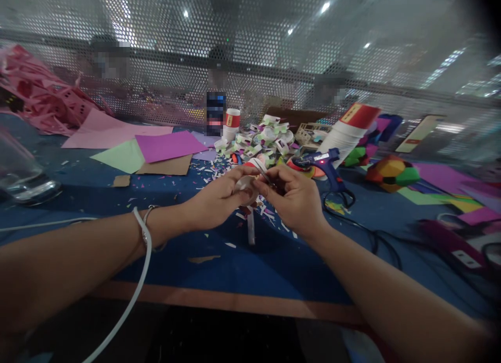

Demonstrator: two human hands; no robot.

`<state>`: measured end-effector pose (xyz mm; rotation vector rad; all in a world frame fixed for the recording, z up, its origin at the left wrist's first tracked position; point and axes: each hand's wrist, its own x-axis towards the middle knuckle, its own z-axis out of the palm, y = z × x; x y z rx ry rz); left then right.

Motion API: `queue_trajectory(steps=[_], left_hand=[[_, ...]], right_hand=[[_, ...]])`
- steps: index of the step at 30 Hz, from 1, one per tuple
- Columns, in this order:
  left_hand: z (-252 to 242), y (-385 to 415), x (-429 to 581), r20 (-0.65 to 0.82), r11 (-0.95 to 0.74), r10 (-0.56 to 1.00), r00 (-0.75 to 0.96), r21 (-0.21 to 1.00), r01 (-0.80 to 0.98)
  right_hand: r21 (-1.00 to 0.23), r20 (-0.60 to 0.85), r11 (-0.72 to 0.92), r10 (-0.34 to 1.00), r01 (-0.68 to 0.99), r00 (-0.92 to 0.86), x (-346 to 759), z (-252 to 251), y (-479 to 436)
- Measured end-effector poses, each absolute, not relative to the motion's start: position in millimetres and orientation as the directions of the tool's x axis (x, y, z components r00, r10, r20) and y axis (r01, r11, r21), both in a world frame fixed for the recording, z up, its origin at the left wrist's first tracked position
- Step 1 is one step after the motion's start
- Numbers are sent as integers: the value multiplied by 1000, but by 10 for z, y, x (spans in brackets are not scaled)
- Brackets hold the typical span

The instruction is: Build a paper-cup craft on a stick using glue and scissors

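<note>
My left hand (221,198) is closed round a small paper cup (246,190), white with some red at its far side, tipped so that a round end faces me. Against its right side my right hand (293,198) is closed, fingers bent, on a thin grey blade-like tool (264,171); most of it is hidden by the fingers. Below the hands a clear glue stick (251,226) lies on the blue table (235,279). Paper scraps (270,214) are scattered under and around both hands. A blue glue gun (331,167) rests just beyond my right hand.
Behind the hands are a pile of cut cup pieces (270,136), an upright cup (232,120) and a leaning cup stack (348,131). Coloured sheets (168,146) and a glass (27,180) lie left. A power strip (454,243) and cables are right. A white cable crosses my left wrist.
</note>
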<state>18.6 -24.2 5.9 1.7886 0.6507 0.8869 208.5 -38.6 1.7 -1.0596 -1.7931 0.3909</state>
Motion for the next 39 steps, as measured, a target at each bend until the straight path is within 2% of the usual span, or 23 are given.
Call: queue_trajectory(steps=[3, 12, 14, 17, 19, 21, 24, 30, 35, 39], left_hand=[[73, -253, 167, 296, -425, 761, 577, 900, 98], [97, -260, 162, 209, -295, 822, 530, 952, 82], [115, -238, 168, 177, -233, 834, 522, 972, 43], [140, -202, 172, 78, -90, 870, 486, 996, 2], [146, -179, 170, -1, 7, 886, 464, 1000, -11], [140, -158, 165, -65, 84, 888, 456, 996, -21], [116, -124, 156, -102, 141, 880, 464, 989, -50], [132, -75, 129, -67, 208, 865, 498, 949, -235], [186, -99, 135, -74, 281, 838, 541, 908, -312], [189, -176, 158, -34, 186, 879, 475, 943, -275]], right_hand=[[-669, 565, 558, 811, 490, -152, 2085, 15, -377], [-806, 450, 478, 878, 349, -164, 2102, 7, -322], [-867, 399, 420, 907, 269, -131, 2110, 19, -307], [-957, 285, 285, 959, 62, -16, 2143, 50, -273], [-966, 250, 254, 966, -55, 65, 2173, 74, -245], [-954, 273, 285, 955, -97, 120, 2195, 91, -225], [-946, 306, 316, 943, -68, 128, 2181, 87, -227], [-942, 336, 335, 940, 24, 52, 2094, 35, -316], [-841, 446, 434, 894, 323, -38, 2136, 36, -355], [-724, 488, 492, 860, 484, -146, 2162, 38, -375]])
